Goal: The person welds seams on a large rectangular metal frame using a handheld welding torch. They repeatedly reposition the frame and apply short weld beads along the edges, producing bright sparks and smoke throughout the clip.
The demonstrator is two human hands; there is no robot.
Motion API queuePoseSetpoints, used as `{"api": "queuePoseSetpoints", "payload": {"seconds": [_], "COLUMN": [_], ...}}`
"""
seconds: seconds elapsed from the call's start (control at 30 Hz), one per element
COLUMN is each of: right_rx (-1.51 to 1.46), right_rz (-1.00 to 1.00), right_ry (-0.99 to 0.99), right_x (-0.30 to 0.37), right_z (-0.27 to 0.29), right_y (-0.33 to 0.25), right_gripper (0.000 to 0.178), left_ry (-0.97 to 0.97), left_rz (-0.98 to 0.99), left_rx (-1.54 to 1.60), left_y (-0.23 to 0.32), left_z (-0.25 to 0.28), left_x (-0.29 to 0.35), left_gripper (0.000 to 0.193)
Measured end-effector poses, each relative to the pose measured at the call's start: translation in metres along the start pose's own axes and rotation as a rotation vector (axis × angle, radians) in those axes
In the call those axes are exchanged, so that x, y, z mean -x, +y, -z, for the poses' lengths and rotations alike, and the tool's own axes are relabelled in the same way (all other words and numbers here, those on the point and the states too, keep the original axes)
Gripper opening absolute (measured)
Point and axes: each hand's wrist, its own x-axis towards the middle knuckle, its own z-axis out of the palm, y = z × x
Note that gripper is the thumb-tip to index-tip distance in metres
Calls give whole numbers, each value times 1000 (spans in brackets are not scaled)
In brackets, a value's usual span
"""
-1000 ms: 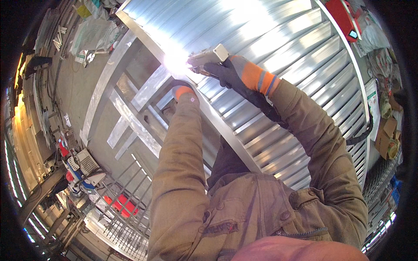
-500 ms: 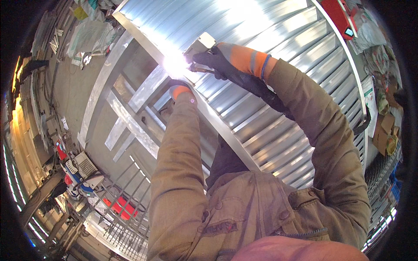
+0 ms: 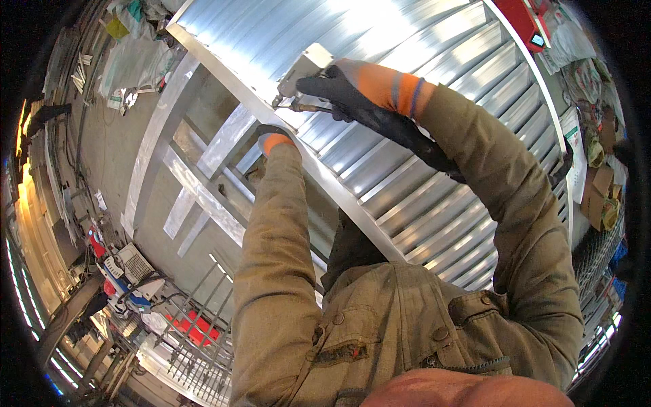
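My right hand (image 3: 339, 88), in a black and orange glove, grips a welding torch (image 3: 308, 64) with a pale boxy body. Its narrow tip and a thin brass-coloured tube come close to the edge rail of a slatted metal panel (image 3: 413, 169). A dark sleeved hose (image 3: 424, 149) trails from the torch beneath my right forearm. Against the outer side of that rail, just below the tip, my left hand (image 3: 273, 138) is curled in a matching glove. Its fingers are partly hidden by the rail. No arc glows at the tip.
Flat metal bars (image 3: 203, 190) cross below the panel on the left. Plastic sheeting (image 3: 135, 64) lies at the far left. A red case (image 3: 196, 329) and a metal grating (image 3: 183, 370) sit at lower left. Cardboard (image 3: 600, 193) and bags line the right side.
The bright welding arc at the torch tip has gone out. My right hand and the torch have shifted slightly left and up. My left hand stays by the rail.
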Motion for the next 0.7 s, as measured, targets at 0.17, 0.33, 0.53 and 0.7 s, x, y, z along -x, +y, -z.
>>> {"api": "queuePoseSetpoints", "payload": {"seconds": [0.17,0.33,0.53,0.7], "right_rx": [-297,-319,-388,-253], "right_rz": [46,14,45,40], "right_ry": [104,148,144,153], "right_x": [58,84,76,69], "right_z": [-25,-40,-48,-46], "right_y": [25,49,64,59], "right_gripper": [63,53,51,52], "left_ry": [22,93,89,112], "left_rz": [456,557,502,519], "left_rx": [1107,1483,1472,1420], "left_y": [18,25,26,32], "left_z": [27,44,47,62], "left_x": [15,27,29,37], "left_gripper": [34,40,40,37]}}
